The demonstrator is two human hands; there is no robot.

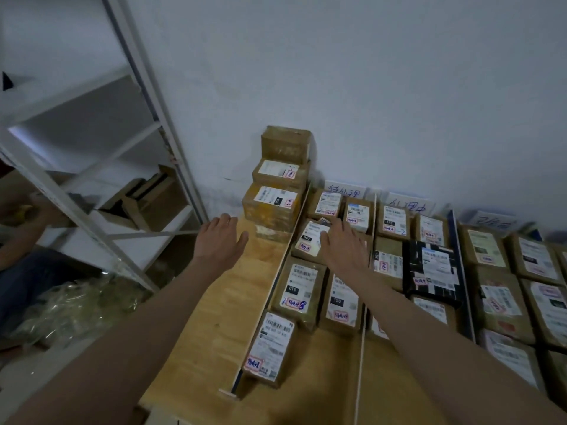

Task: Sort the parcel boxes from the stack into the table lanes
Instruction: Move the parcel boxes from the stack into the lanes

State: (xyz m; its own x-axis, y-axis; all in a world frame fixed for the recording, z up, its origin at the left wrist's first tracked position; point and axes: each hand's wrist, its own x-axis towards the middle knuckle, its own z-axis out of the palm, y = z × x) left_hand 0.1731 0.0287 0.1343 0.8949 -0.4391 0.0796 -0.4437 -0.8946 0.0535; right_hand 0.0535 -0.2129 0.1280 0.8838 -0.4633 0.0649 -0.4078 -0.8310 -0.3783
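Two bare forearms come in from the bottom edge, over the wooden counter (199, 332). Left hand (219, 240) hangs over the leftmost strip of the counter, fingers straight and loosely spread, grip holding nothing. It sits just short of the stack of boxes (277, 191), not touching as far as I can tell.

Right hand (343, 243) is palm down in the first lane, fingers extended and lying on the label of a tilted box (308, 240). Grip is flat, not curled round it; thumb side is hidden, so whether it pinches an edge I can't tell.

Stack: stepped pile against the wall at the far end of the left strip, three labelled tiers visible plus a pale one at the base. Its right side is against the thin divider (270, 299) that runs toward the camera.

First lane, right of that divider: boxes in two columns, the nearest box (271, 348) leaning on the divider. Bare wood shows in front of them. A white rail (363, 317) closes that lane on the right. Beyond it are more boxes, including a black parcel (432, 271), packed closely. Handwritten signs (345, 190) stand against the wall behind the lanes.

Open room: left strip is bare wood from the stack to the near edge. Left of the counter stands a white shelf rack (101, 167).
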